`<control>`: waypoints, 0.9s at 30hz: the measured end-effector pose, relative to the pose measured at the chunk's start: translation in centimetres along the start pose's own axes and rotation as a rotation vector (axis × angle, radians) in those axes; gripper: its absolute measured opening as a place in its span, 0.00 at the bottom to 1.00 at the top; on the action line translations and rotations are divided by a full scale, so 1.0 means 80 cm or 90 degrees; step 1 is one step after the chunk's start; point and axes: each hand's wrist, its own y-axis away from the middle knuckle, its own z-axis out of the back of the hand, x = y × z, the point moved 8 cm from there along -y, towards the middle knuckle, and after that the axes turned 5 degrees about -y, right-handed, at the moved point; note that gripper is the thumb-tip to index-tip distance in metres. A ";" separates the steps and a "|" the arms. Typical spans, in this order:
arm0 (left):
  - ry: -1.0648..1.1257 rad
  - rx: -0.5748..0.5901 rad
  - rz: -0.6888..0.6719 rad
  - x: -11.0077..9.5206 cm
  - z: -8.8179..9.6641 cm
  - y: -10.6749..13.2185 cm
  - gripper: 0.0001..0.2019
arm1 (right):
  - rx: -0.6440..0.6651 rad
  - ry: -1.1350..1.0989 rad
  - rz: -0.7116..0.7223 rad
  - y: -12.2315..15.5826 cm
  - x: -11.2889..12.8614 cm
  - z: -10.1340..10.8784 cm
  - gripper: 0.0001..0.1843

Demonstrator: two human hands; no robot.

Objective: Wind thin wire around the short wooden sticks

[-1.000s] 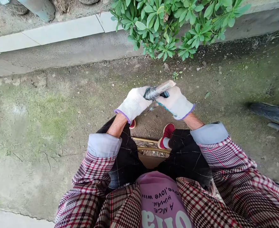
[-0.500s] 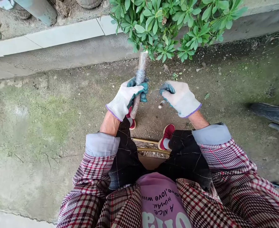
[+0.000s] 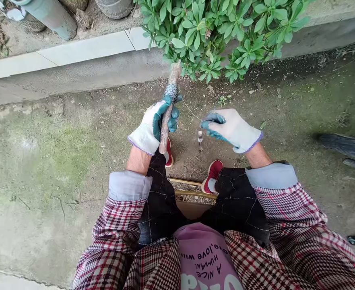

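My left hand [image 3: 153, 125], in a white and teal glove, is closed round a wooden stick [image 3: 167, 112] held nearly upright. A coil of grey line [image 3: 171, 91] is wound round the stick just above my fingers. My right hand [image 3: 230, 128], gloved the same way, pinches the thin line [image 3: 192, 112] that runs from the coil. A small sinker or float [image 3: 200, 137] hangs below my right fingertips. I am seated, with my knees and red shoes [image 3: 213, 173] below my hands.
A leafy green shrub [image 3: 219, 32] overhangs the concrete kerb [image 3: 83, 48] ahead. Mossy, dirty ground [image 3: 59, 149] spreads to the left. A grey pipe [image 3: 52, 16] stands at the top left. A dark object [image 3: 346, 145] lies at the right edge.
The stick swung from lying across both hands to standing upright in my left hand. My right hand let go of it, moved right and drew line out from the coil.
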 end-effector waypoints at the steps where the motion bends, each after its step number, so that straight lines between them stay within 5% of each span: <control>1: -0.039 -0.021 -0.031 -0.004 0.000 0.001 0.11 | 0.003 0.053 0.008 -0.001 0.001 -0.002 0.06; 4: -0.188 -0.084 -0.076 -0.003 -0.008 0.000 0.09 | -0.106 0.173 0.030 0.000 0.008 0.015 0.16; 7: -0.309 -0.095 -0.051 0.010 -0.021 -0.003 0.10 | -0.227 0.079 0.044 0.007 0.013 0.041 0.18; 13: -0.478 -0.040 -0.134 0.011 -0.027 -0.006 0.19 | -0.254 0.019 0.036 0.024 0.023 0.054 0.19; 16: -0.642 -0.025 -0.206 0.009 -0.025 -0.007 0.24 | -0.219 0.124 0.054 0.026 0.033 0.046 0.24; 21: -0.752 0.031 -0.207 0.021 -0.040 -0.007 0.22 | -0.031 0.299 0.012 0.015 0.021 0.009 0.20; 27: -0.622 0.124 -0.175 0.013 -0.065 0.009 0.17 | -0.063 0.138 0.059 0.025 0.032 0.034 0.13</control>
